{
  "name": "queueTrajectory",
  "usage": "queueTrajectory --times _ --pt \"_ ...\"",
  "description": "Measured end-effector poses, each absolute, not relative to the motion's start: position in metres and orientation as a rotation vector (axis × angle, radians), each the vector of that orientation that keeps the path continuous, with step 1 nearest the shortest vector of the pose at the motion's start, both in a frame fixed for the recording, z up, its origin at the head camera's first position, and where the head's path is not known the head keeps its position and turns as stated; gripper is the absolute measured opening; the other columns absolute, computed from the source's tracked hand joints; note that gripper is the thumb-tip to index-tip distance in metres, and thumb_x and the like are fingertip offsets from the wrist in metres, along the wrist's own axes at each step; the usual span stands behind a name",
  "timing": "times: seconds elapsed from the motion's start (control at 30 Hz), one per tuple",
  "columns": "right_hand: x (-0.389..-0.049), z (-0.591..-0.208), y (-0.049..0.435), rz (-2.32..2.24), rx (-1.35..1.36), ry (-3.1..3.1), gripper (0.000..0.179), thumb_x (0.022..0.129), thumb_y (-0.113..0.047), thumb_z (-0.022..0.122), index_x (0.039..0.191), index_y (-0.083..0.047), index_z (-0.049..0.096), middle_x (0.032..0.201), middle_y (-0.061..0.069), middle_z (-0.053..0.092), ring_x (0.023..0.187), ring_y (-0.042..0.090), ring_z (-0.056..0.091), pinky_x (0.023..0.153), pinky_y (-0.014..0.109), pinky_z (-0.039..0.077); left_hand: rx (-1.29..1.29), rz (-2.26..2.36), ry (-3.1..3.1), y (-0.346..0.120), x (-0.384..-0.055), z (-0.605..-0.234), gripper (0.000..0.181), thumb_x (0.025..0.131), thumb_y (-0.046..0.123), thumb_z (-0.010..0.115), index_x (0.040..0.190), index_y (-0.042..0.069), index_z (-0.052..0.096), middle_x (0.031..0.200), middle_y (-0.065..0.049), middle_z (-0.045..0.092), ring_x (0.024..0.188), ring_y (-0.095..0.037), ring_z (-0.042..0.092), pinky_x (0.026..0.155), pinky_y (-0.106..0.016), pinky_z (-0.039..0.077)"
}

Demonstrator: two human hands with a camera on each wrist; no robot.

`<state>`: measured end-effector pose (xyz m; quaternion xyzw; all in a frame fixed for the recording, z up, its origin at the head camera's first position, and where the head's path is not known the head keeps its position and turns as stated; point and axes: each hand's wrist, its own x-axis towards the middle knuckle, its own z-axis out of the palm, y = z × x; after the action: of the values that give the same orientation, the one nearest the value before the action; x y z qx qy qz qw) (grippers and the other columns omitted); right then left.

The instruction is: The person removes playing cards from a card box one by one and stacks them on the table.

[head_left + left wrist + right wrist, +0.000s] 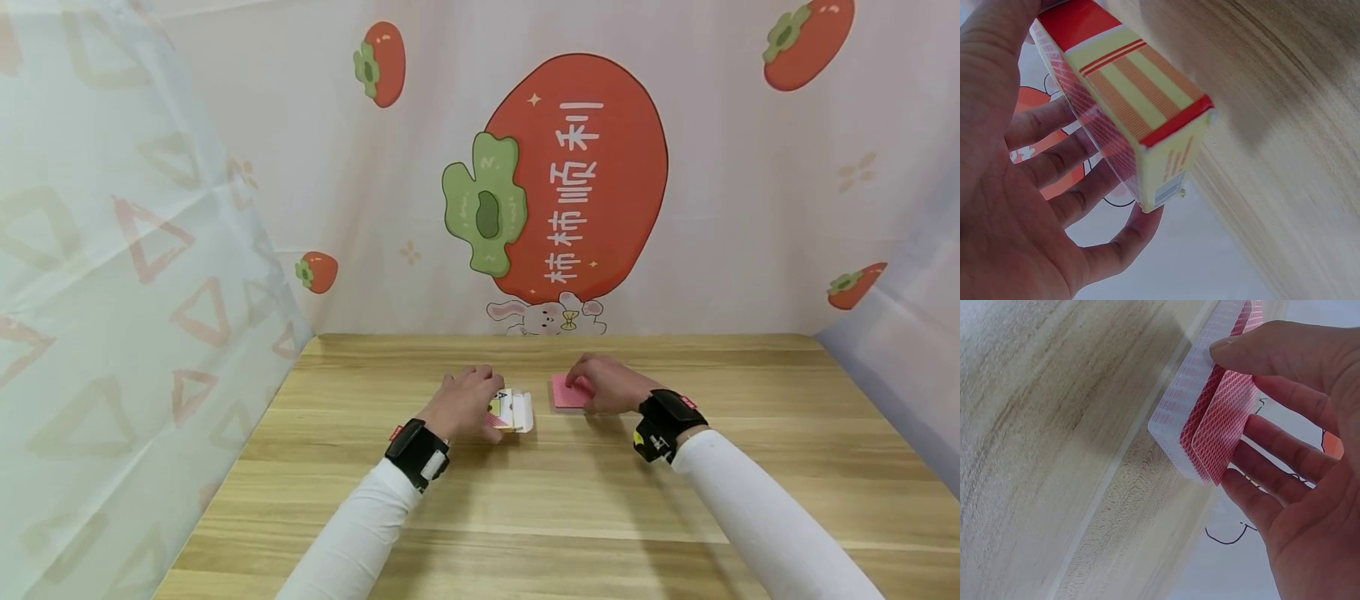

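Observation:
My left hand (467, 402) grips a playing-card box (1138, 84), yellow and red with striped sides. In the left wrist view the thumb lies along one side and the fingers reach round the other. The box's white flap (525, 412) stands open at its right end in the head view, with a card showing an "A" beside it. To the right, my right hand (611, 385) holds a deck of red-backed playing cards (1188, 403) on the table. Its thumb presses one long edge, fingers at the opposite edge. The top card (1225, 419) sits slightly askew from the stack below.
The wooden table (525, 517) ends at a back edge against a white cloth (720, 250) printed with persimmons and a rabbit. Cloth also hangs on the left and right sides. A short gap separates the box from the deck.

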<state>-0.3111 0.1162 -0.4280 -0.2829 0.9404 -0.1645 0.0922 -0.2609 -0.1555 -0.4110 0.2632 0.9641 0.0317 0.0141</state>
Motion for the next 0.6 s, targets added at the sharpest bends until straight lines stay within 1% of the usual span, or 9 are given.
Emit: queueTrajectory --times 0.27,0.6 --pt "-0.3110 -0.4313 0.1159 -0.496 -0.800 2.792 0.042 0.067 -0.019 0.079 0.106 -0.019 0.066 0.111 0.001 0.053 0.100 0.021 0.048 0.089 0.039 0.040 0.829 0.076 3.009 -0.1561 -0.2601 -0.4111 0.075 0.061 0.052 0.078 0.121 0.014 0.054 0.115 -0.003 0.051 0.107 -0.024 0.047 0.086 -0.053 0.039" --pt "-0.3103 -0.4324 0.1156 -0.492 -0.780 2.791 0.042 0.066 -0.019 0.079 0.106 -0.020 0.065 0.111 0.000 0.053 0.099 0.021 0.048 0.089 0.037 0.041 0.823 0.090 3.005 -0.1564 -0.2613 -0.4125 0.075 0.062 0.052 0.078 0.122 0.014 0.054 0.118 -0.003 0.050 0.109 -0.024 0.046 0.087 -0.053 0.039"
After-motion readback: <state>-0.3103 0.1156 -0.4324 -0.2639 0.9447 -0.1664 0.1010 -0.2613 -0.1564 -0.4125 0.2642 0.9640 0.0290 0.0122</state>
